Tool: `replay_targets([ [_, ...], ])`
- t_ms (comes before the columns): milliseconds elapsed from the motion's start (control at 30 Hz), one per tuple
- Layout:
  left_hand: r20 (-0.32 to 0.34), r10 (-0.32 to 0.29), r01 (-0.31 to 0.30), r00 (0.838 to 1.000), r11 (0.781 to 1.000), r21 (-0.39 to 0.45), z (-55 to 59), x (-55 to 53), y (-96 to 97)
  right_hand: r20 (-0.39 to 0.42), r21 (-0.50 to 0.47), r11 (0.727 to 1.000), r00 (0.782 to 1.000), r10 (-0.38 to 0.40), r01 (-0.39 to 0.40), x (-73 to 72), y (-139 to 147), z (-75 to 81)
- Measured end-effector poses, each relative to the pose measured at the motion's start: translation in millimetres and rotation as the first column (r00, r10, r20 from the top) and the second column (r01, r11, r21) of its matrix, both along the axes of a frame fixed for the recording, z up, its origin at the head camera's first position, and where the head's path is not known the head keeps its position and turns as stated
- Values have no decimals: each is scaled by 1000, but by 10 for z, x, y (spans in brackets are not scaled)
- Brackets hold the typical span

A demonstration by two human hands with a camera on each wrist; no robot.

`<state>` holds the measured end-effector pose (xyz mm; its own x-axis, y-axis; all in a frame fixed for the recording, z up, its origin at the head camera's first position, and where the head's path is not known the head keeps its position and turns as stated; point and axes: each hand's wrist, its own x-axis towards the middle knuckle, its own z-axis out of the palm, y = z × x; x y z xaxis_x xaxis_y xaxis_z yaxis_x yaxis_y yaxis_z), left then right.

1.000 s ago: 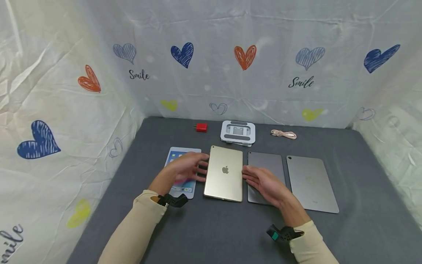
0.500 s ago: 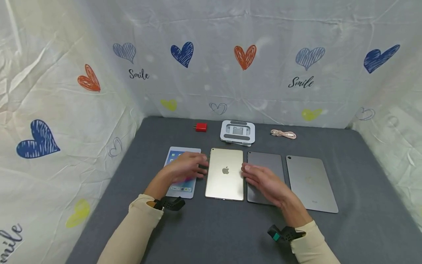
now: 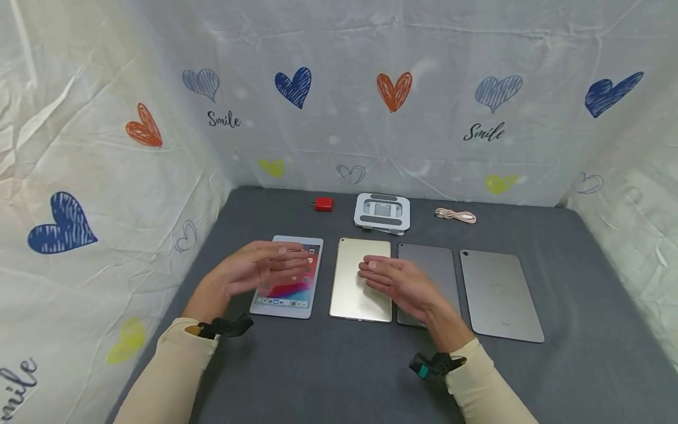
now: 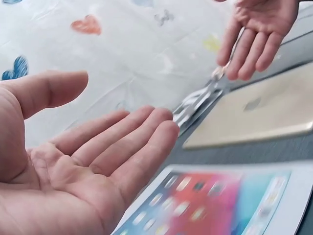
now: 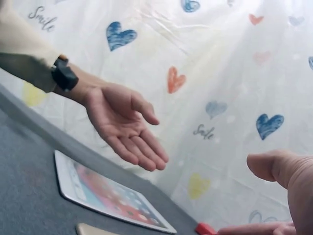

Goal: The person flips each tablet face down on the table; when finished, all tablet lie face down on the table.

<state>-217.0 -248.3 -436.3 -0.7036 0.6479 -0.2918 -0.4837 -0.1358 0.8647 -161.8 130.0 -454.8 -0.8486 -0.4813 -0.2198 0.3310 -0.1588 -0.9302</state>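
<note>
My left hand [image 3: 259, 268] hovers over a white tablet [image 3: 283, 302] whose lit screen faces up, its fingers straight. In the left wrist view the palm is turned up and holds nothing, with the tablet's screen [image 4: 195, 205] below it. A gold tablet [image 3: 355, 300] lies back up beside the white one. Above its right part is my right hand [image 3: 402, 285], fingers extended and nothing gripped. Partly under that hand and forearm lies a dark grey tablet [image 3: 436, 262]. A silver-grey tablet [image 3: 503, 294] lies back up at the right end of the row.
Behind the tablets stand a red charger plug [image 3: 323, 204], a folded white and grey stand [image 3: 382, 213] and a bundled pale pink cable [image 3: 455, 215]. All rest on the dark grey tabletop [image 3: 339, 371]. A white curtain [image 3: 339, 118] printed with hearts encloses the back and sides.
The gold tablet has settled flat on the table, and both hands have come off its edges. My left hand has moved left over the white tablet; my right has shifted left above the gold one.
</note>
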Motion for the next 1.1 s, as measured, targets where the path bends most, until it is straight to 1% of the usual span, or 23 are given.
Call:
replay_targets([
  [67,-18,8,-8,1000,1000,-19,22,4,-155,20,-13,1000,1000,16,-15,-27,-95,-9],
  [167,-59,3,-5,998,999,-42,31,-1,-376,44,-33,999,998,38,-37,-60,-242,-27],
  [233,-64,5,-8,998,998,-57,25,-6,-505,68,-42,998,997,47,-44,-75,-334,-39],
  [300,-52,12,-16,999,997,-70,10,-10,-622,96,-49,998,994,46,-42,-93,-419,-56],
  [367,-29,40,-42,999,994,-98,-3,-10,-721,129,-57,998,991,37,-30,-107,-497,-74],
  [433,-8,72,-72,997,988,-138,-15,-6,-807,166,-70,997,986,24,-13,-123,-575,-98],
  [500,4,103,-101,995,977,-189,-29,1,-872,195,-77,997,981,17,-2,-135,-649,-123],
  [600,-2,123,-119,992,954,-275,-60,12,-934,231,-81,997,973,11,8,-147,-745,-149],
  [733,-13,120,-117,993,929,-350,-126,20,-958,237,-72,997,971,16,1,-148,-829,-178],
  [800,-14,115,-112,993,926,-361,-160,23,-947,241,-74,997,970,18,0,-148,-856,-193],
  [967,-10,114,-110,993,928,-356,-217,23,-892,258,-90,996,966,7,16,-160,-905,-235],
  [1100,-28,114,-116,993,917,-383,-228,22,-836,258,-94,995,966,-11,36,-175,-916,-268],
])
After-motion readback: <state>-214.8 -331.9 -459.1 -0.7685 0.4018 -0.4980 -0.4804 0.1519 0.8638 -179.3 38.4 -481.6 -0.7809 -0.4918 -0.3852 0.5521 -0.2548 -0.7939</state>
